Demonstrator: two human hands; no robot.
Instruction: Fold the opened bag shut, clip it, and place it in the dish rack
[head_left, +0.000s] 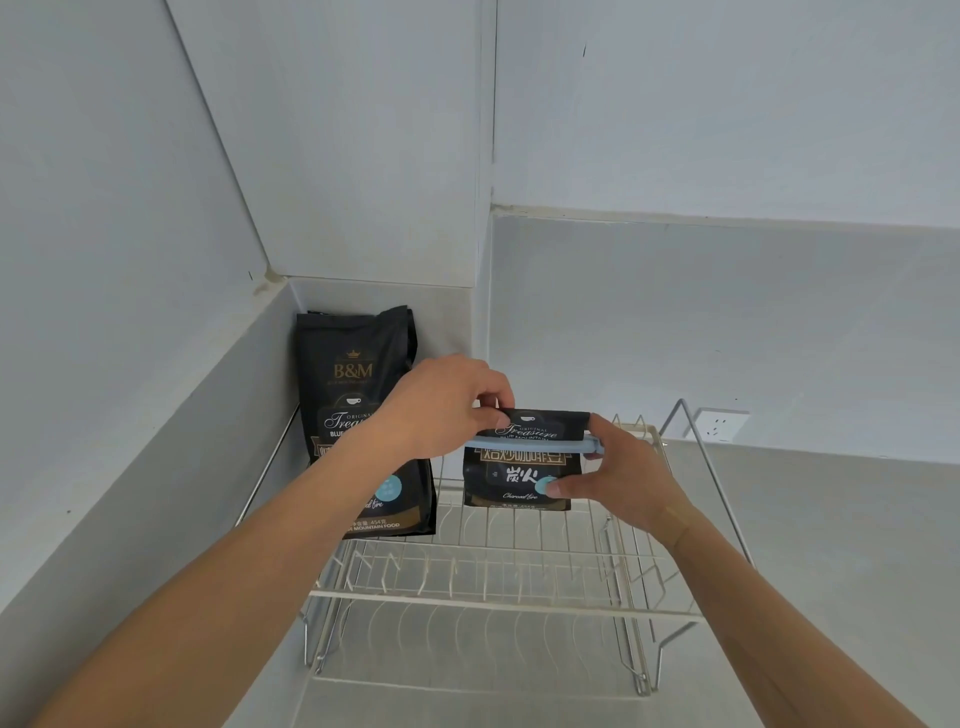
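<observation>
A black coffee bag (519, 470) with its top folded down stands upright on the upper tier of a wire dish rack (467, 597). A light blue clip (535, 444) runs across the fold. My left hand (441, 410) pinches the bag's top left corner. My right hand (618, 478) holds the bag's right side, fingers by the clip's end and thumb on the bag's front.
A second, taller black coffee bag (358, 415) stands in the rack's far left corner against the wall. Grey walls close in on the left and behind. A wall socket (719, 423) sits at the right, above the grey counter (831, 545).
</observation>
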